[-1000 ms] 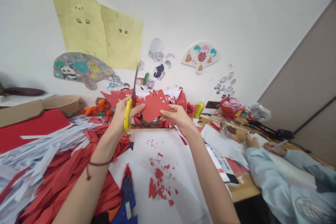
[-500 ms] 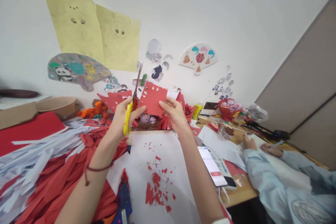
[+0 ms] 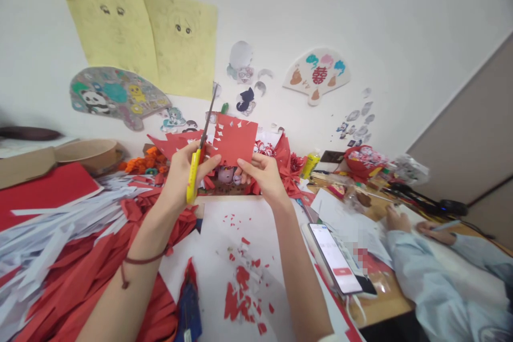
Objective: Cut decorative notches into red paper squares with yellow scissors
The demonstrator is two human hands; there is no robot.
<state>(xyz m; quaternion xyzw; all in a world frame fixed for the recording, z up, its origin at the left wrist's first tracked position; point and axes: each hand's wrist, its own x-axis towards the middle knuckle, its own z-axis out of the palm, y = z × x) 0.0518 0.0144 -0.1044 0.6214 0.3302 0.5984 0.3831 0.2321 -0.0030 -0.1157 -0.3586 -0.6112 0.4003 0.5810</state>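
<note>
A square of red paper (image 3: 235,143), small notches cut along its top and left edges, is held upright in front of me. My left hand (image 3: 187,170) pinches its lower left corner between the fingers. Scissors with yellow handles (image 3: 194,175) also rest in that hand, their blades pointing up along the paper's left side. At the lower right, the thumb and fingers of my right hand (image 3: 262,173) are closed on the paper's edge. Below both hands a white sheet (image 3: 214,272) carries scattered red paper scraps (image 3: 240,294).
Red and white paper strips (image 3: 80,256) pile up on the left. A phone (image 3: 335,259) lies to the right, beside loose papers. Further right, another person's sleeved arms (image 3: 420,267) rest on the table, one hand holding a pen. A yellow bottle (image 3: 310,164) stands near the wall.
My view has shifted a little, so the wall things sit higher and those on the right further right. The paper has turned to a more level position; both hands still hold it.
</note>
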